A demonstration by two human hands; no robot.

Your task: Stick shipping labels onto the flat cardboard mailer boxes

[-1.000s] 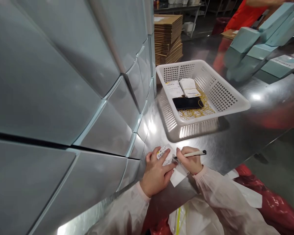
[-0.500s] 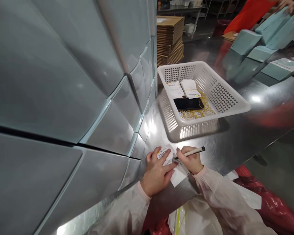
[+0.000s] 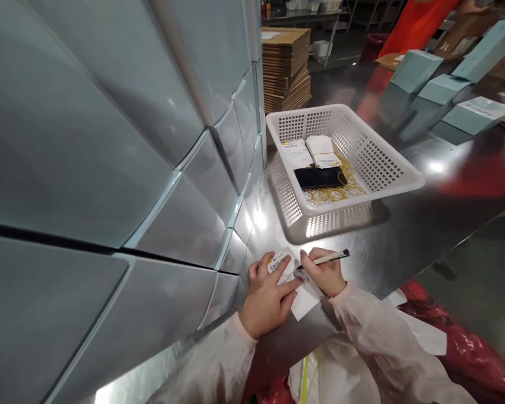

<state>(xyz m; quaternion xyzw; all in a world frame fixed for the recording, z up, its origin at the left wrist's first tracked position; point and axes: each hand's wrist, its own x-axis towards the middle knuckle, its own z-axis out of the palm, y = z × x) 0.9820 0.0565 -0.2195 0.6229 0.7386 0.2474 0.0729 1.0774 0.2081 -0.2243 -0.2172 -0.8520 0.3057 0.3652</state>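
Observation:
A small white label slip (image 3: 302, 300) with a barcode lies on the shiny steel table (image 3: 404, 235) near its front edge. My left hand (image 3: 267, 294) lies flat on the slip with fingers spread, pinning it down. My right hand (image 3: 327, 273) is closed round a white pen (image 3: 326, 258) with a dark cap, its tip touching the slip between the two hands.
A tall wall of pale grey-green boxes (image 3: 109, 140) fills the left. Behind my hands stands a white perforated basket (image 3: 387, 168) holding a black phone (image 3: 318, 177), paper slips and rubber bands. Flat cardboard stacks (image 3: 286, 67), teal boxes (image 3: 441, 87) and a person in red (image 3: 416, 22) are farther back.
My hands stay on the slip; the pen has shifted only slightly. At the far right, the other person has moved a teal box.

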